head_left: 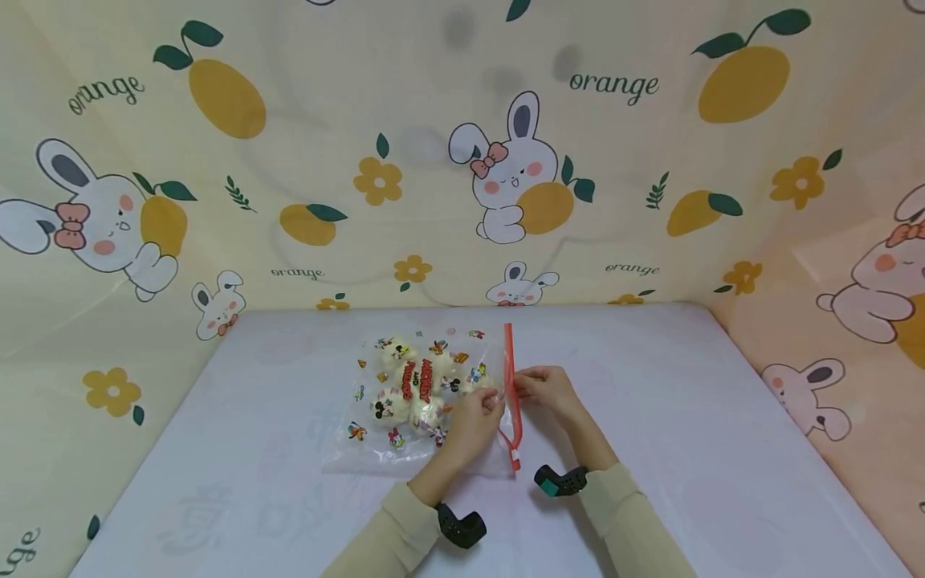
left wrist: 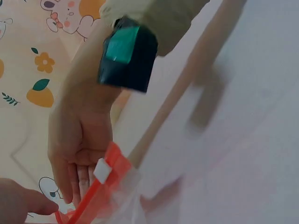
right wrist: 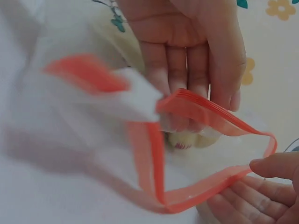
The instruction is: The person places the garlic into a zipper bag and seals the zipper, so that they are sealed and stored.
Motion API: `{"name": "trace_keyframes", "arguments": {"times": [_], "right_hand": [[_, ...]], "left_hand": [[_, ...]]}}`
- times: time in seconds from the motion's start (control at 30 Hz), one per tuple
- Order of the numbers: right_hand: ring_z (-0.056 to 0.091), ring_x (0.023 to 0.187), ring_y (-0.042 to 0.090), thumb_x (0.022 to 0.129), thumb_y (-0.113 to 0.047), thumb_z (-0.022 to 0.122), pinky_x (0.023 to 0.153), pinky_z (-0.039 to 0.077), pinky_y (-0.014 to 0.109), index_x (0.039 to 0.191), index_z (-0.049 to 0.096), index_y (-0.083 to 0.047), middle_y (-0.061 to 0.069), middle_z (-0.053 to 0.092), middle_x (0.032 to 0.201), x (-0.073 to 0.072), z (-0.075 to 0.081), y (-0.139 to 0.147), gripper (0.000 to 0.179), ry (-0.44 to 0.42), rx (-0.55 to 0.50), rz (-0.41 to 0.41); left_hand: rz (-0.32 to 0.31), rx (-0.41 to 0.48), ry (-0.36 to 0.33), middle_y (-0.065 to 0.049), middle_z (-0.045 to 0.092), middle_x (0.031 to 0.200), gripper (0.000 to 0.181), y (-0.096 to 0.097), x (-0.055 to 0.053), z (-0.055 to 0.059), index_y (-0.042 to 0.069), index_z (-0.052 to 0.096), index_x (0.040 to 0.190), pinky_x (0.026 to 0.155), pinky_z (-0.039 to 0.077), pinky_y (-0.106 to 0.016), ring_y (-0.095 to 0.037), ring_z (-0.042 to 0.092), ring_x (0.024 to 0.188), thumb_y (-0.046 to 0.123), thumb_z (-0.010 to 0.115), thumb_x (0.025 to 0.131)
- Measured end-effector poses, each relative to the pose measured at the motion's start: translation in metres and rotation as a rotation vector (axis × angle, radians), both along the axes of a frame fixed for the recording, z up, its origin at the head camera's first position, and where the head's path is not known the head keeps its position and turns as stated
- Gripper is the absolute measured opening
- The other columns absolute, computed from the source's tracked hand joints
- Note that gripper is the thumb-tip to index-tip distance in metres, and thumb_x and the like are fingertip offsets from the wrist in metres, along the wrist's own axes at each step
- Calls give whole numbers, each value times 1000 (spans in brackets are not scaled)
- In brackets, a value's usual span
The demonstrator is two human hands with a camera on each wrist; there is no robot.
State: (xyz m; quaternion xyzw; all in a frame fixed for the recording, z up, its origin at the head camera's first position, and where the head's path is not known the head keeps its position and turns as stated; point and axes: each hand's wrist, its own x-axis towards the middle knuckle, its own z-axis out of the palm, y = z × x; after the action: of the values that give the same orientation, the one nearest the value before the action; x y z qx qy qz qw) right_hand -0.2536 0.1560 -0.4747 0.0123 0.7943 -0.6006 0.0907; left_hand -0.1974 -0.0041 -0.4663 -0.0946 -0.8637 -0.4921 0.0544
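Right hand (head_left: 552, 393) pinching and left hand (head_left: 471, 424) seemingly so, its grip partly hidden, I hold, on a white-covered table (head_left: 238, 449), a clear plastic zip bag printed with cartoon figures (head_left: 343, 452), which lies in the lower middle of the frame with pale round pieces (head_left: 426, 413) inside, its red zip strip (head_left: 509, 353) parted and a small white slider (head_left: 515, 455) at the bottom end. I judge the step to be working the mouth, the next move needing both lips steady; open room lies left and right, but the table's far edge runs just above the bag.
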Motion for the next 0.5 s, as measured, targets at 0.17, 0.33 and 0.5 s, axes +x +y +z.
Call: {"name": "trace_keyframes", "arguments": {"times": [0.17, 0.33, 0.5], "right_hand": [[71, 72, 12, 93, -5, 56, 71, 61, 29, 110, 63, 16, 28, 72, 99, 4, -4, 4, 28, -12, 41, -13], [72, 72, 14, 93, -5, 55, 69, 62, 29, 109, 63, 16, 27, 72, 96, 14, -3, 7, 27, -25, 70, -26], [71, 66, 14, 92, -3, 57, 64, 62, 29, 106, 61, 21, 30, 72, 88, 25, -1, 11, 28, -18, 44, 22]], "left_hand": [[13, -27, -15, -18, 70, 80, 25, 0, -8, -1, -11, 66, 106, 53, 45, -15, -14, 60, 64, 6, 62, 88], [14, -31, -45, -19, 71, 82, 25, -1, -13, -4, -10, 67, 104, 57, 48, -18, -18, 64, 70, 8, 63, 87], [-56, 0, -44, -21, 72, 88, 25, -3, -7, -2, -10, 68, 104, 66, 56, -22, -26, 69, 79, 7, 61, 87]]}}
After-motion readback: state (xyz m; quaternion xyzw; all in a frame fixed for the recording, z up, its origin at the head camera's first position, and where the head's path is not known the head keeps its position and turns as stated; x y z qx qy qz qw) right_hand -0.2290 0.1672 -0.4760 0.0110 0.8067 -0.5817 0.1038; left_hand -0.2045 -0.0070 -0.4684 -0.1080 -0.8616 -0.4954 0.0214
